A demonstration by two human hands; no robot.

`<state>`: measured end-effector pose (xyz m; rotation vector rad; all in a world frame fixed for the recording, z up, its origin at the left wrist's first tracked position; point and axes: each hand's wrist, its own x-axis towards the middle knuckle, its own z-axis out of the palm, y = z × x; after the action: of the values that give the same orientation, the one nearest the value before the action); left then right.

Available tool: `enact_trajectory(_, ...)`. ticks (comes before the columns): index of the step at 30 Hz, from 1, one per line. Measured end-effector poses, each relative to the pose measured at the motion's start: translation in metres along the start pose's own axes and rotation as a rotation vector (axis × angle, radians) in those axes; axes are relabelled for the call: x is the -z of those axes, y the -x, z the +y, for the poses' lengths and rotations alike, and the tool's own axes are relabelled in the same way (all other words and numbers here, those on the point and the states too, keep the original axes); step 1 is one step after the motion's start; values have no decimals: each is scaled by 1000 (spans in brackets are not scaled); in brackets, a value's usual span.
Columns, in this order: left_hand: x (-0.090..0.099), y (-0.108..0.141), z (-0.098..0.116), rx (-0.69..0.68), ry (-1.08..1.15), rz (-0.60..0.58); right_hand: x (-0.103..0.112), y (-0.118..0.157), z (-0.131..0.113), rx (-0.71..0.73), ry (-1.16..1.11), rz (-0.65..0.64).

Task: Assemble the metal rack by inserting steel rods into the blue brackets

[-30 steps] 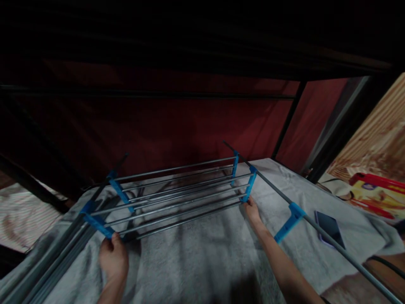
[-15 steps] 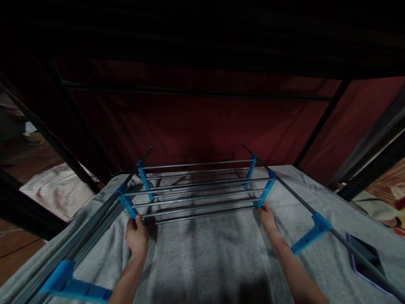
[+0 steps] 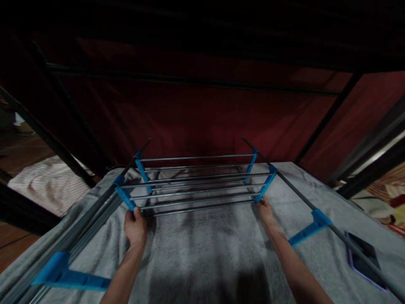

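A rack of grey metal rods (image 3: 196, 192) and blue plastic brackets lies on a grey blanket (image 3: 196, 249). My left hand (image 3: 135, 228) is closed on the lower end of the left middle bracket (image 3: 124, 196), thumb on top. At the opposite side, my right hand (image 3: 265, 210) grips the lower end of the right middle bracket (image 3: 267, 185); its fingertips are partly hidden underneath. Long side tubes (image 3: 295, 191) run toward me through the brackets. Nearer me, a left blue bracket (image 3: 60, 274) and a right blue bracket (image 3: 311, 229) have no rods between them.
Several grey tubes (image 3: 91, 230) lie along the left side. A phone (image 3: 363, 251) rests on the blanket at right, partly under a side tube. Dark frame bars (image 3: 329, 116) and a red cloth (image 3: 202, 118) stand behind. Striped cloth (image 3: 47, 181) lies beyond the left edge.
The view has shifted slightly, so the rack and both hands appear a little higher in the picture. Both hands keep their hold on the same brackets.
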<state>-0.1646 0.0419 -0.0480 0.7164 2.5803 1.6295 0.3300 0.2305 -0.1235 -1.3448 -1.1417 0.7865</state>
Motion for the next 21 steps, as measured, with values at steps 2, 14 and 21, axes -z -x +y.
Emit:
enact_trajectory(2, -3, -3, 3, 11, -4, 1, -2, -2, -2, 4, 4, 0)
enact_trajectory(14, 0, -5, -3, -8, -54, -57, -10, 8, -1, 162, 70, -62)
enact_trajectory(21, 1, -8, -6, -29, -76, -77, -12, 9, 1, 199, 124, -60)
